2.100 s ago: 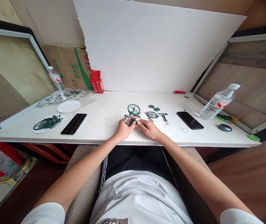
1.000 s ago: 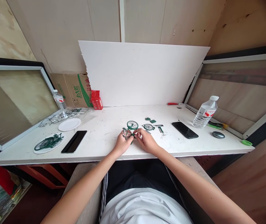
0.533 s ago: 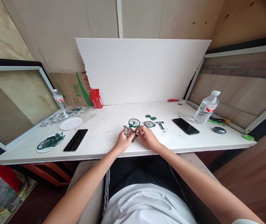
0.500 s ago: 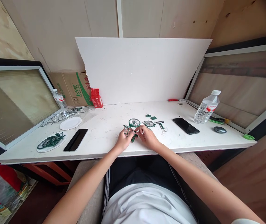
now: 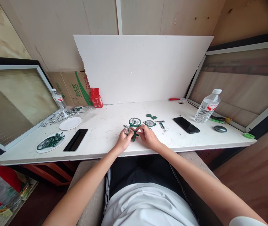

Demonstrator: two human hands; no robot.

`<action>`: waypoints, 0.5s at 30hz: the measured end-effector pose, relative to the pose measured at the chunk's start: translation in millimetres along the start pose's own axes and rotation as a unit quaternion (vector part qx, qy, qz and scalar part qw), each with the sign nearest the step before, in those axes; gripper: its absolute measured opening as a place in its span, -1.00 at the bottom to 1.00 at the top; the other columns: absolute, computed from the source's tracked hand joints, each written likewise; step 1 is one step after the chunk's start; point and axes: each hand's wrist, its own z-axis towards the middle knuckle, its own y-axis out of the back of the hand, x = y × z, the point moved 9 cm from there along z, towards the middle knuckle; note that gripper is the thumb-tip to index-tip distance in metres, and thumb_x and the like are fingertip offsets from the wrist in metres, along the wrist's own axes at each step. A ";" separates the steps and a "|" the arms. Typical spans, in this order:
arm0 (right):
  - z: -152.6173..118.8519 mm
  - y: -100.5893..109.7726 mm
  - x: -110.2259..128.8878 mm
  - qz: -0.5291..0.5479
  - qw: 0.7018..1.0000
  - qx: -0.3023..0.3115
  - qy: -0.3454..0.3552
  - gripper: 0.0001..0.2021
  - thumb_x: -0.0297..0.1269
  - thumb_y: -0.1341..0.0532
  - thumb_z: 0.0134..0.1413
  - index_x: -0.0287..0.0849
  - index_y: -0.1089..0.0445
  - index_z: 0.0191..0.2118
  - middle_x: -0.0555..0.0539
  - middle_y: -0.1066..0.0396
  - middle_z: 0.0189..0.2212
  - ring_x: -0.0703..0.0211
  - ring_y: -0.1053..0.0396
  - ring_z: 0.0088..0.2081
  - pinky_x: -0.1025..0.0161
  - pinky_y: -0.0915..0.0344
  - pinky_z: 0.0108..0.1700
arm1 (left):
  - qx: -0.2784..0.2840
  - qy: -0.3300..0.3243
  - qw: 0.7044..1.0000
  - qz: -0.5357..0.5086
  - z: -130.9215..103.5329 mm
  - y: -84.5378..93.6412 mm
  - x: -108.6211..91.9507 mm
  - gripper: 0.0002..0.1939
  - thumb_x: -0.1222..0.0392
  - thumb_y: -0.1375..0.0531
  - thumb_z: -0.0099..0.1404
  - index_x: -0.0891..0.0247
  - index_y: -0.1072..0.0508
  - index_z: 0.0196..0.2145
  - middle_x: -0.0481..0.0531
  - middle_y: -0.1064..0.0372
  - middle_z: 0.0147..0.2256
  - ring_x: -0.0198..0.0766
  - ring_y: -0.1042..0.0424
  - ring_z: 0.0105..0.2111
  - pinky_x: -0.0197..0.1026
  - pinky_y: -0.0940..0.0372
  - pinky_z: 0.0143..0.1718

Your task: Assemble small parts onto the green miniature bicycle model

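A small green model bicycle (image 5: pixel 134 122) is held between my two hands, just above the near middle of the white table. My left hand (image 5: pixel 124 140) pinches its frame near the handlebar end. The fingers of my right hand (image 5: pixel 148 137) are closed on the other side of the frame, partly covering it. Green parts of the model hang below my fingertips. Beyond my right hand lie a loose spoked wheel (image 5: pixel 150 123), two small green pieces (image 5: pixel 154 117) and a green T-shaped part (image 5: pixel 162 125).
To the left are a black phone (image 5: pixel 76 140), a plate of green parts (image 5: pixel 51 142), a white plate (image 5: pixel 70 123) and a small red box (image 5: pixel 96 98). On the right lie another phone (image 5: pixel 186 125), a water bottle (image 5: pixel 208 105) and a dark rounded object (image 5: pixel 220 128).
The view has shifted slightly. My left fingers and thumb have moved a little on the model bicycle, showing more of its lower green parts; both hands keep hold.
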 end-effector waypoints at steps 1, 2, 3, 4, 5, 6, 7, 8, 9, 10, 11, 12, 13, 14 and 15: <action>-0.3 -0.4 0.0 0.001 1.000 0.003 0.001 -0.93 -0.23 -0.01 0.46 -0.04 -0.10 -0.14 -0.22 -0.51 -0.07 0.06 -0.42 -0.34 0.17 -0.24 -0.31 | 0.001 0.003 1.000 -0.002 -0.1 -0.3 0.1 -0.71 -0.01 -0.27 0.37 0.27 -0.48 -0.12 0.18 -0.61 -0.10 -0.11 -0.64 -0.23 -0.13 -0.51 -0.22; -0.5 -0.9 -0.2 0.002 1.000 0.006 0.002 -0.94 -0.24 -0.01 0.46 -0.04 -0.10 -0.13 -0.22 -0.51 -0.07 0.07 -0.42 -0.34 0.17 -0.24 -0.31 | 0.002 0.006 1.000 -0.004 -0.2 -0.7 0.2 -0.71 0.00 -0.27 0.36 0.27 -0.48 -0.12 0.18 -0.61 -0.10 -0.12 -0.64 -0.24 -0.13 -0.51 -0.22; -0.6 -1.3 -0.4 0.003 1.000 0.009 0.002 -0.95 -0.25 -0.01 0.46 -0.04 -0.11 -0.13 -0.22 -0.50 -0.07 0.07 -0.42 -0.34 0.17 -0.24 -0.30 | 0.003 0.008 1.000 -0.005 -0.3 -1.0 0.2 -0.71 0.00 -0.28 0.36 0.27 -0.47 -0.13 0.18 -0.61 -0.11 -0.13 -0.64 -0.26 -0.14 -0.51 -0.23; -0.6 -1.5 -0.7 0.002 1.000 0.010 0.002 -0.95 -0.25 -0.01 0.46 -0.05 -0.12 -0.13 -0.21 -0.50 -0.07 0.07 -0.42 -0.34 0.17 -0.24 -0.30 | 0.003 0.010 1.000 -0.004 -0.4 -1.0 0.1 -0.72 0.01 -0.28 0.35 0.27 -0.47 -0.14 0.18 -0.61 -0.11 -0.14 -0.64 -0.28 -0.15 -0.50 -0.24; -0.6 -1.5 -0.9 -0.001 1.000 0.009 0.002 -0.95 -0.25 -0.01 0.47 -0.05 -0.12 -0.13 -0.21 -0.50 -0.08 0.07 -0.42 -0.34 0.17 -0.23 -0.30 | 0.002 0.010 1.000 -0.002 -0.4 -0.9 -0.2 -0.72 0.01 -0.29 0.35 0.27 -0.47 -0.14 0.18 -0.61 -0.12 -0.14 -0.64 -0.29 -0.15 -0.50 -0.25; -0.5 -1.5 -1.0 -0.003 1.000 0.008 0.002 -0.94 -0.24 -0.01 0.47 -0.04 -0.12 -0.13 -0.20 -0.50 -0.10 0.07 -0.41 -0.33 0.18 -0.23 -0.30 | 0.002 0.010 1.000 0.001 -0.4 -0.7 -0.4 -0.72 0.01 -0.29 0.35 0.27 -0.47 -0.15 0.18 -0.61 -0.13 -0.14 -0.63 -0.31 -0.16 -0.49 -0.27; -0.4 -1.4 -0.8 -0.005 1.000 0.008 0.004 -0.94 -0.24 0.00 0.47 -0.04 -0.12 -0.13 -0.18 -0.49 -0.11 0.06 -0.41 -0.33 0.18 -0.22 -0.30 | 0.002 0.009 1.000 0.003 -0.3 -0.6 -0.6 -0.72 0.01 -0.29 0.35 0.27 -0.47 -0.15 0.18 -0.61 -0.15 -0.14 -0.63 -0.31 -0.16 -0.48 -0.28; -0.2 -1.6 -0.6 -0.005 1.000 0.008 0.006 -0.93 -0.23 0.00 0.48 -0.04 -0.12 -0.14 -0.17 -0.49 -0.13 0.06 -0.41 -0.33 0.18 -0.21 -0.30 | 0.003 0.009 1.000 0.005 -0.2 -0.7 -0.6 -0.72 0.01 -0.29 0.35 0.27 -0.47 -0.15 0.17 -0.61 -0.16 -0.15 -0.63 -0.32 -0.17 -0.48 -0.28; -0.1 -1.8 -0.4 -0.005 1.000 0.009 0.007 -0.93 -0.23 0.00 0.48 -0.04 -0.11 -0.14 -0.17 -0.49 -0.14 0.06 -0.40 -0.33 0.18 -0.21 -0.30 | 0.004 0.009 1.000 0.006 0.0 -0.9 -0.3 -0.72 0.01 -0.29 0.35 0.27 -0.47 -0.14 0.16 -0.61 -0.17 -0.15 -0.63 -0.33 -0.17 -0.48 -0.29; 0.0 -2.1 -0.4 -0.005 1.000 0.011 0.007 -0.93 -0.23 0.01 0.48 -0.04 -0.11 -0.14 -0.16 -0.48 -0.15 0.06 -0.39 -0.33 0.18 -0.21 -0.29 | 0.005 0.010 1.000 0.007 0.1 -1.0 0.1 -0.72 0.01 -0.29 0.35 0.27 -0.47 -0.14 0.16 -0.60 -0.18 -0.15 -0.63 -0.33 -0.17 -0.48 -0.28; 0.1 -2.3 -0.5 -0.006 1.000 0.012 0.006 -0.92 -0.23 0.01 0.48 -0.04 -0.11 -0.14 -0.16 -0.48 -0.16 0.06 -0.38 -0.33 0.18 -0.21 -0.29 | 0.005 0.011 1.000 0.006 0.2 -1.0 0.5 -0.72 0.01 -0.28 0.34 0.27 -0.47 -0.14 0.15 -0.60 -0.18 -0.15 -0.63 -0.34 -0.16 -0.48 -0.28; 0.2 -2.4 -0.6 -0.007 1.000 0.014 0.004 -0.93 -0.23 0.01 0.48 -0.04 -0.11 -0.14 -0.16 -0.48 -0.16 0.06 -0.38 -0.33 0.18 -0.22 -0.29 | 0.005 0.011 1.000 0.005 0.3 -1.1 0.8 -0.72 0.01 -0.29 0.34 0.27 -0.46 -0.15 0.15 -0.60 -0.18 -0.16 -0.63 -0.34 -0.16 -0.48 -0.27; 0.2 -2.6 -0.7 -0.007 1.000 0.016 0.003 -0.93 -0.23 0.01 0.48 -0.04 -0.11 -0.14 -0.16 -0.48 -0.17 0.06 -0.37 -0.34 0.18 -0.22 -0.29 | 0.005 0.013 1.000 0.004 0.2 -1.2 1.0 -0.73 0.01 -0.29 0.34 0.27 -0.46 -0.15 0.15 -0.59 -0.18 -0.16 -0.63 -0.35 -0.15 -0.48 -0.27; 0.3 -2.8 -0.6 -0.007 1.000 0.017 0.002 -0.93 -0.23 0.01 0.48 -0.04 -0.11 -0.14 -0.15 -0.48 -0.18 0.06 -0.37 -0.34 0.18 -0.22 -0.29 | 0.005 0.014 1.000 0.004 0.2 -1.2 1.1 -0.72 0.01 -0.29 0.34 0.27 -0.46 -0.15 0.15 -0.59 -0.18 -0.16 -0.63 -0.35 -0.15 -0.49 -0.27; 0.3 -3.0 -0.3 -0.006 1.000 0.019 0.003 -0.93 -0.24 0.01 0.47 -0.04 -0.11 -0.14 -0.15 -0.48 -0.18 0.06 -0.36 -0.34 0.18 -0.22 -0.29 | 0.005 0.015 1.000 0.005 0.0 -1.3 1.1 -0.72 0.01 -0.29 0.34 0.27 -0.45 -0.14 0.15 -0.59 -0.18 -0.16 -0.63 -0.36 -0.15 -0.49 -0.28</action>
